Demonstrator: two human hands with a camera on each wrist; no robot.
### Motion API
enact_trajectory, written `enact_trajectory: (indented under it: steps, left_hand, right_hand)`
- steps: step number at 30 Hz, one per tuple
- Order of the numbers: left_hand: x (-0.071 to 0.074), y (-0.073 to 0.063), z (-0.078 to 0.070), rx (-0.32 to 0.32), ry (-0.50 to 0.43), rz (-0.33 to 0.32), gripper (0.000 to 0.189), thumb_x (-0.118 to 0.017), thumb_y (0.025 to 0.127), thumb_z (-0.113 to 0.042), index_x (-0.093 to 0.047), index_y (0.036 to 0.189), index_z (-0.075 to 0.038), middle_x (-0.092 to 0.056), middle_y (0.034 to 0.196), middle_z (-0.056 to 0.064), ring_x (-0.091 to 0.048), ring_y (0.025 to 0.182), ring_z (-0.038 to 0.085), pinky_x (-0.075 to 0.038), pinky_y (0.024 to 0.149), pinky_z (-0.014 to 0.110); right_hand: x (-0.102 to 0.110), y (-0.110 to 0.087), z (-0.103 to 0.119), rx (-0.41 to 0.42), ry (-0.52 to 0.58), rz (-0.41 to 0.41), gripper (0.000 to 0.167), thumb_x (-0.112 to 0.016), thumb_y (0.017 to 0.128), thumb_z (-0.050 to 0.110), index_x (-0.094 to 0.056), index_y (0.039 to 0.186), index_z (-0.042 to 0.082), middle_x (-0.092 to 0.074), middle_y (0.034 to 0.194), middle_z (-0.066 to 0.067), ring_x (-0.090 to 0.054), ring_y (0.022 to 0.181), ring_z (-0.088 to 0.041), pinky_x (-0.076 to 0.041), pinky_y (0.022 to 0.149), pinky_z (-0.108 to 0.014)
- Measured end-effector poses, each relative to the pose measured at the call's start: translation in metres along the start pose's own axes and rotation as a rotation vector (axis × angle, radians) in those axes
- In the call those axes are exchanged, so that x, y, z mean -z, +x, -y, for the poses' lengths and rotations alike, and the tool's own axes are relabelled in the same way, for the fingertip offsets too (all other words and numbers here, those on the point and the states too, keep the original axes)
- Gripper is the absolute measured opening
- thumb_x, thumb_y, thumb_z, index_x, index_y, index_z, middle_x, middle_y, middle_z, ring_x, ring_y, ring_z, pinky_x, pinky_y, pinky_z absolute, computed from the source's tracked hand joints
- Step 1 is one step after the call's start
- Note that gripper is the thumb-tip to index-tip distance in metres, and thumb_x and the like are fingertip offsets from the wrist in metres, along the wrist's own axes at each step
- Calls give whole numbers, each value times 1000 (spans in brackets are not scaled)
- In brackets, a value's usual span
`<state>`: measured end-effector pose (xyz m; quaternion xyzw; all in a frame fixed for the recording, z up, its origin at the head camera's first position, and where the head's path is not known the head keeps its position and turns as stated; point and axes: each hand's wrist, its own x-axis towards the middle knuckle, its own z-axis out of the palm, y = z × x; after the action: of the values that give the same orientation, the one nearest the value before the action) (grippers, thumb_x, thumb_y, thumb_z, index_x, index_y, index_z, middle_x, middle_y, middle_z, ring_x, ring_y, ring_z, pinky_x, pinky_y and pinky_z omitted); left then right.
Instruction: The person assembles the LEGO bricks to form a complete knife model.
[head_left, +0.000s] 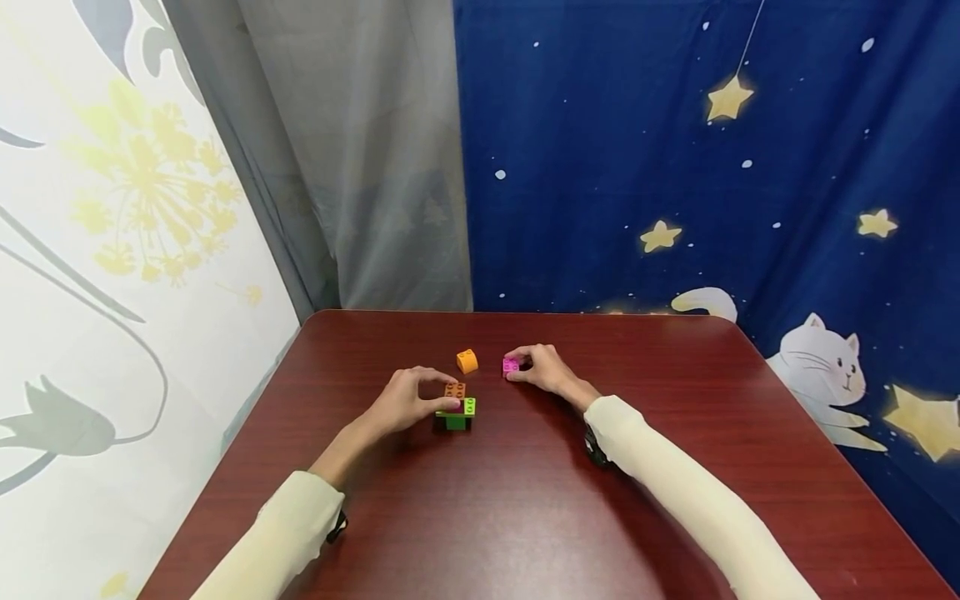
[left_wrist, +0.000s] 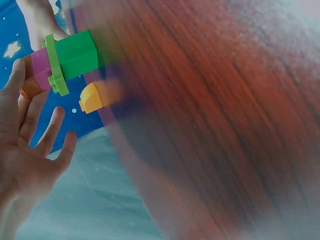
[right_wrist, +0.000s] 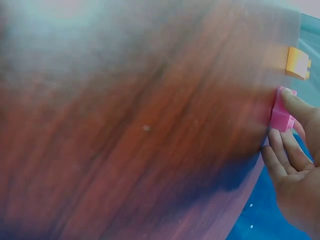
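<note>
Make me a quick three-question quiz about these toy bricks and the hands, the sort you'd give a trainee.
1. Which hand holds the pink studded plastic brick, apart from the multicoloured plastic brick stack?
2. True or false: no hand touches the orange plastic block with a curved side.
3. Fill in: in the stack, the flat lime-green plastic plate sits directly on the ____ block.

Key:
1. The right hand.
2. True.
3. Green block.
</note>
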<state>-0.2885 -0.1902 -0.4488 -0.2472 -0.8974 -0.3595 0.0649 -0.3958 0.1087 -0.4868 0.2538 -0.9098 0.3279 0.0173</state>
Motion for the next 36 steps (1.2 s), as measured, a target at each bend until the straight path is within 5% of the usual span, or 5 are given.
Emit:
enact_trajectory:
  steps: [14, 24, 36]
  left_hand:
    - [0, 0, 2, -26, 17, -12, 33, -89, 83, -34, -81, 111, -18, -77, 111, -1, -68, 112, 21, -53, 100, 47]
    - [-1, 0, 4, -47, -6, -16, 34, -89, 84, -32, -80, 111, -16, -77, 110, 1, -70, 111, 27, -53, 99, 51]
    - [-2, 0, 4, -25, -31, -7, 35, -89, 84, -33, -80, 113, -15, -77, 111, 1, -69, 109, 29, -53, 97, 53]
  right_hand:
    - [6, -13, 27, 99, 18, -5, 41, -88, 86, 23, -77, 122, 8, -78, 102, -4, -72, 95, -22, -58, 86, -37]
    - [14, -20, 54, 171, 72, -4, 42, -86, 88, 23, -75, 124, 5, -78, 104, -7, -73, 100, -30, -56, 92, -49]
    - [22, -29, 84, 243, 67, -40, 40, -88, 86, 27, -77, 122, 10, -78, 103, -1, -73, 100, -21, -57, 89, -34]
